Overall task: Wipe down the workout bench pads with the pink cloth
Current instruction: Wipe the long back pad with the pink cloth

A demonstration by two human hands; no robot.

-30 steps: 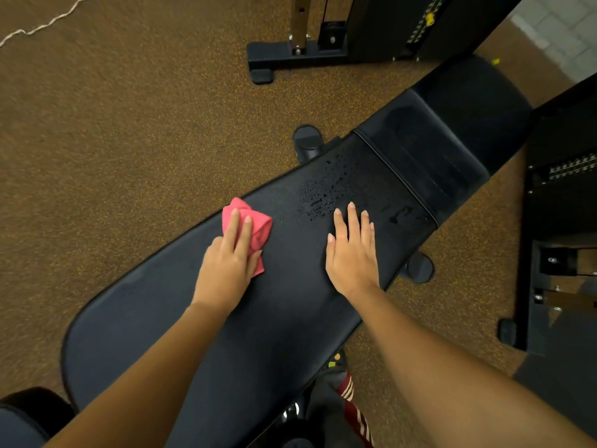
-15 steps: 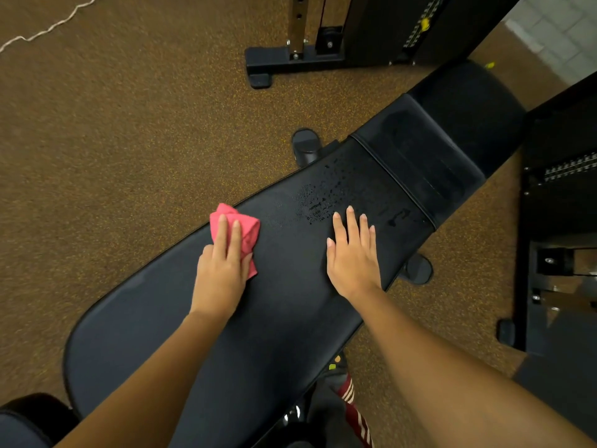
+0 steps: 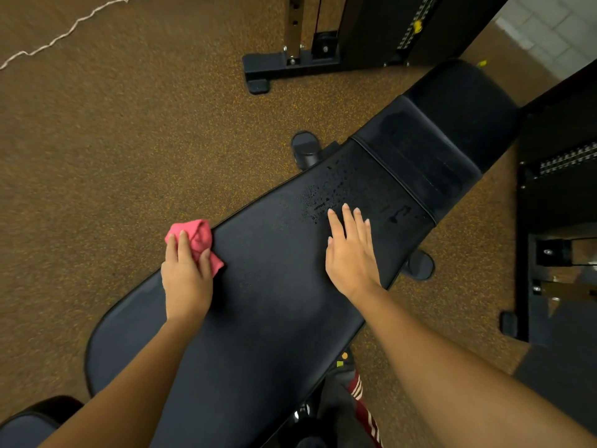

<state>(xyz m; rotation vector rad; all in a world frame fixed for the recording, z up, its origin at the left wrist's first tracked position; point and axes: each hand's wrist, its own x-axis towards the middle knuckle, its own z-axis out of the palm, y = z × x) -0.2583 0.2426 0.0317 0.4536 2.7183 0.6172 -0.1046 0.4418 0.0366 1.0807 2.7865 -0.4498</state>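
Observation:
A long black bench pad (image 3: 274, 286) runs diagonally from lower left to upper right, meeting a shorter black seat pad (image 3: 420, 163). Water droplets (image 3: 329, 192) bead on the long pad near its upper end. The crumpled pink cloth (image 3: 197, 236) lies at the pad's far left edge, partly over the rim. My left hand (image 3: 185, 279) presses down on the cloth with straight fingers, thumb beside it. My right hand (image 3: 350, 253) rests flat on the pad, fingertips at the edge of the droplets.
A black machine base (image 3: 290, 64) stands on the speckled brown floor beyond the bench. A weight stack frame (image 3: 562, 176) is close on the right. Bench feet (image 3: 305, 148) stick out both sides. A white cord (image 3: 64, 33) lies top left. Another black pad (image 3: 29, 421) is at bottom left.
My left hand has slid the pink cloth leftward across the pad to its far edge. My right hand has stayed flat in the same spot.

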